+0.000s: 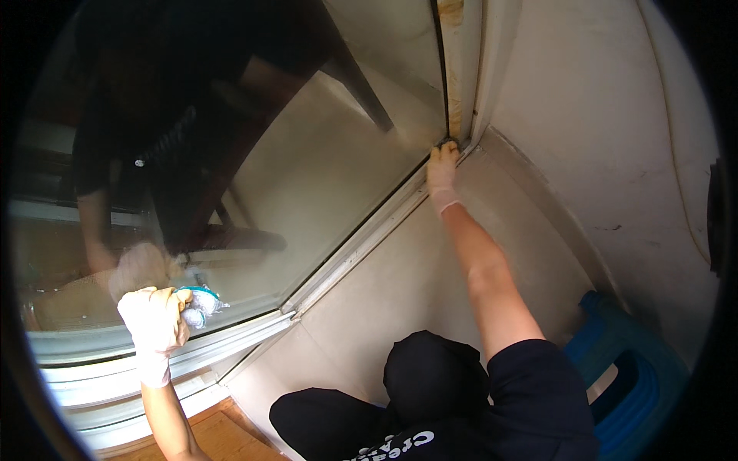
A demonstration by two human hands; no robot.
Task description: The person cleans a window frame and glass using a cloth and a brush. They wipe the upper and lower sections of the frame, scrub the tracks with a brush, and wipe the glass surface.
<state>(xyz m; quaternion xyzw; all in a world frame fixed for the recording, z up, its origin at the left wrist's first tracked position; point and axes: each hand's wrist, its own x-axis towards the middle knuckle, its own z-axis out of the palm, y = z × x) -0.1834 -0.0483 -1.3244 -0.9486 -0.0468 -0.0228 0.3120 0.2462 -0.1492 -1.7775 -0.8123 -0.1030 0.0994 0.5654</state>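
Observation:
My left hand [153,320], in a pale rubber glove, grips a bunched white cloth [202,302] with a teal edge. It is up close to a glass pane [323,201], near the pane's lower left part, and its reflection shows in the glass. At the bottom corner of the pane, my right hand [443,167], gloved likewise, presses its fingertips on a small dark pad [445,140]. Most of that pad is hidden by the fingers, so its material is unclear. The white window frame [369,242] runs along the glass between both hands.
A blue plastic stool [622,380] stands at the lower right, behind my right arm. Beside the frame rises a white wall [599,127] with a thin cable [669,127] along it. Pale tiles [357,322] lie before my knees, and a wooden surface [225,438] shows lower left.

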